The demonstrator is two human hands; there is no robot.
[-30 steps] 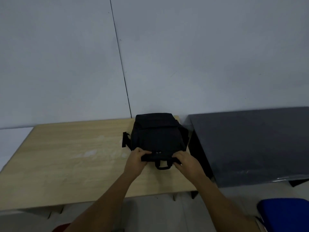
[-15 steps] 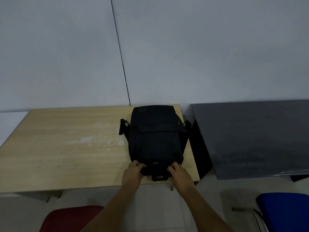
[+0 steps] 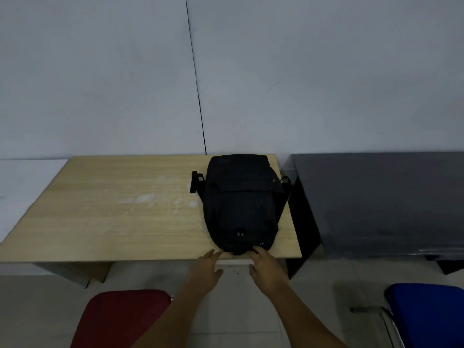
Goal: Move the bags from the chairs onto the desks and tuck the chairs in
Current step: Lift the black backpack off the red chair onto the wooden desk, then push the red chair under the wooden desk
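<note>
A black backpack [image 3: 239, 204] lies flat on the right part of a light wooden desk [image 3: 113, 217], its bottom edge near the desk's front edge. My left hand [image 3: 206, 270] hovers just off the desk's front edge, fingers apart, holding nothing. My right hand [image 3: 266, 267] has its fingertips touching the backpack's near edge without gripping it. A red chair [image 3: 123, 317] stands in front of the desk at the lower left, its seat bare. A blue chair [image 3: 426, 315] stands at the lower right.
A dark grey desk [image 3: 381, 202] stands right of the wooden one, with a narrow gap between them. A white surface [image 3: 22, 187] adjoins on the left. A grey wall runs behind the desks. Pale floor tiles lie between the chairs.
Both hands have let go of the backpack's near edge and drawn back toward me. The backpack stays flat on the desk. The view has pulled back, and both chairs show more.
</note>
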